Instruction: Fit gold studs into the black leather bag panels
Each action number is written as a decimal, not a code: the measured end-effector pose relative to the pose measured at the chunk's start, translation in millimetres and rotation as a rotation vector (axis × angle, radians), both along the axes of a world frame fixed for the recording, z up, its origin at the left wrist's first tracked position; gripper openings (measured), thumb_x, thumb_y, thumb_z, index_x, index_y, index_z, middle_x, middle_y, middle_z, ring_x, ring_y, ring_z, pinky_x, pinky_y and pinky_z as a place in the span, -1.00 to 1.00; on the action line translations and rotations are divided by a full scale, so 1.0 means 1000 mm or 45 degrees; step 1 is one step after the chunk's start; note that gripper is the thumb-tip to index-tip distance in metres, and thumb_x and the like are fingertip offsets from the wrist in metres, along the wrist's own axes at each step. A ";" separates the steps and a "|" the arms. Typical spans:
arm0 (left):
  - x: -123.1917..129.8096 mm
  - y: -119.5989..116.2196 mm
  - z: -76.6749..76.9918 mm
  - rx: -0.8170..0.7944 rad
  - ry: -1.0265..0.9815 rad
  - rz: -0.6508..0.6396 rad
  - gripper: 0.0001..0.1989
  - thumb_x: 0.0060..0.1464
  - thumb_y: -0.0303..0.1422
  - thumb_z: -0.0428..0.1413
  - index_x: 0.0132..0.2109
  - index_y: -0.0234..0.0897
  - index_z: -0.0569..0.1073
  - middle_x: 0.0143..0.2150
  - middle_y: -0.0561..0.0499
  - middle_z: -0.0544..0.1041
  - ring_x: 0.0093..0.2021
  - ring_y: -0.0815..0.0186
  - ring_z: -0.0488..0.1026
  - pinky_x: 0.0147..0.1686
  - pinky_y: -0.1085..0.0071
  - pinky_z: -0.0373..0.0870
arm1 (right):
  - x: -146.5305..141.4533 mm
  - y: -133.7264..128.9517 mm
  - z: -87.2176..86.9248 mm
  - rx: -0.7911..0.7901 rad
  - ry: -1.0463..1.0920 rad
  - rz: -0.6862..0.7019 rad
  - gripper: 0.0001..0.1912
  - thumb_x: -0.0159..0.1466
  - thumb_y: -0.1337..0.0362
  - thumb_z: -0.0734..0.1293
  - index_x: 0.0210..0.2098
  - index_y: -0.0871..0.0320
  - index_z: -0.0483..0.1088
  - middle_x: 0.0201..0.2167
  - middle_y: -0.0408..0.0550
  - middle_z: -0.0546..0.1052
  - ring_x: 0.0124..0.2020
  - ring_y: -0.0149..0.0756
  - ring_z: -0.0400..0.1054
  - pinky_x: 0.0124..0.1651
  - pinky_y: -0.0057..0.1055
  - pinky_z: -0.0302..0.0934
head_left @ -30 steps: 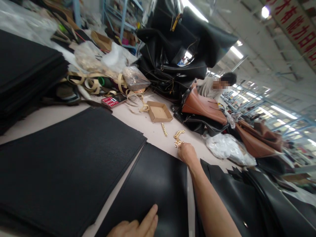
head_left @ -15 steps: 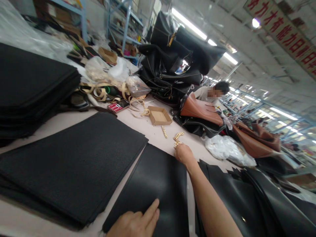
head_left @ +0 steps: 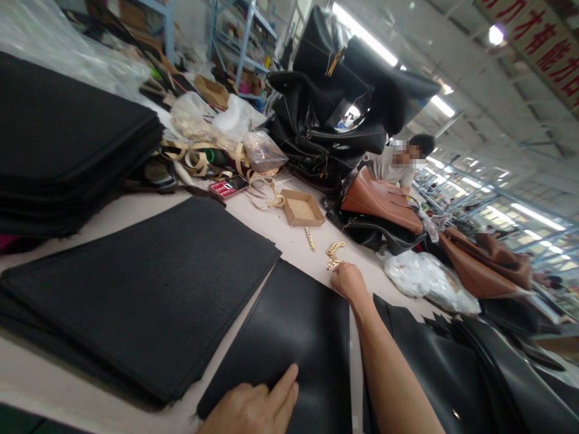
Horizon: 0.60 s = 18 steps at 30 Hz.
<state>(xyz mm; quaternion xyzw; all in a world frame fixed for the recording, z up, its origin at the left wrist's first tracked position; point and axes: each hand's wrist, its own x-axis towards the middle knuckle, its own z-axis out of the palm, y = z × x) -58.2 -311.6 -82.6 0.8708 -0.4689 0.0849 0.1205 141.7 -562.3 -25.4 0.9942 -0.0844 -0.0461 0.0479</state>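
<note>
My left hand [head_left: 253, 407] lies on a smooth black leather panel [head_left: 289, 325], with its forefinger and middle finger stretched out on the surface. Past the panel's far right corner is my right hand [head_left: 349, 280], low over the pale table. Its fingers are curled together at the near end of a cluster of small gold metal pieces [head_left: 333, 258]. What they pinch, if anything, is hidden. A short row of similar gold pieces [head_left: 310, 239] lies a little to the left, just in front of a shallow cardboard box [head_left: 302, 218].
Stacks of black leather panels [head_left: 136, 289] flank the left side, with a taller stack [head_left: 63, 132] behind. More black leather pieces [head_left: 425, 361] lie at right. Black bags [head_left: 335, 108] and a brown bag [head_left: 380, 202] pile up behind. A person [head_left: 393, 163] stands beyond.
The scene has shifted slightly right in view. My right hand has drawn back a little, showing more of the gold pieces. My left hand stays on the leather panel.
</note>
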 end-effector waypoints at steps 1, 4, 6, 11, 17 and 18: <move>-0.002 0.001 0.004 0.023 0.044 0.006 -0.49 0.12 -0.28 0.26 0.18 -0.40 0.47 0.25 -0.26 0.44 -0.41 0.22 0.59 -0.48 0.32 0.53 | 0.000 -0.002 0.002 0.047 -0.009 0.002 -0.71 0.39 0.16 0.36 0.00 0.22 0.44 -0.02 0.04 0.52 -0.06 -0.18 0.47 0.01 -0.12 0.40; -0.005 0.003 0.018 0.070 0.179 0.021 -0.33 0.12 -0.11 0.25 0.25 -0.43 0.40 0.31 -0.30 0.37 -0.28 0.12 0.60 -0.35 0.20 0.60 | -0.013 -0.005 0.009 0.221 -0.026 0.034 -0.80 0.39 0.23 0.33 -0.11 0.23 0.49 -0.13 0.02 0.57 -0.08 -0.20 0.48 0.01 -0.18 0.36; -0.006 0.005 0.022 0.056 0.234 0.004 -0.33 0.17 -0.09 0.19 0.28 -0.44 0.36 0.33 -0.30 0.36 -0.25 0.11 0.59 -0.33 0.17 0.60 | -0.035 -0.001 0.012 0.370 -0.010 0.072 -0.80 0.40 0.29 0.26 -0.15 0.23 0.52 -0.24 -0.01 0.61 -0.17 -0.25 0.51 -0.06 -0.32 0.35; -0.005 0.006 0.019 0.000 0.282 -0.024 -0.41 0.26 -0.10 0.08 0.27 -0.45 0.36 0.28 -0.27 0.43 -0.23 0.10 0.57 -0.33 0.17 0.58 | -0.135 0.031 0.013 0.751 0.125 0.195 -0.78 0.37 0.21 0.25 -0.20 0.14 0.52 -0.43 -0.17 0.58 -0.40 -0.36 0.46 -0.32 -0.48 0.28; -0.005 0.006 0.019 -0.013 0.277 -0.036 -0.44 0.28 -0.11 0.05 0.26 -0.43 0.35 0.17 -0.21 0.52 -0.24 0.11 0.55 -0.35 0.19 0.53 | -0.204 0.060 0.000 1.021 0.115 0.234 -0.83 0.36 0.30 0.26 -0.23 0.12 0.51 -0.29 -0.11 0.57 -0.25 -0.31 0.45 -0.16 -0.42 0.23; -0.005 0.006 0.020 -0.011 0.283 -0.036 -0.44 0.28 -0.12 0.06 0.26 -0.42 0.35 0.15 -0.20 0.53 -0.25 0.12 0.54 -0.37 0.19 0.52 | -0.205 0.061 -0.002 1.013 0.102 0.235 -0.83 0.36 0.31 0.26 -0.23 0.12 0.51 -0.29 -0.10 0.57 -0.24 -0.30 0.45 -0.16 -0.42 0.22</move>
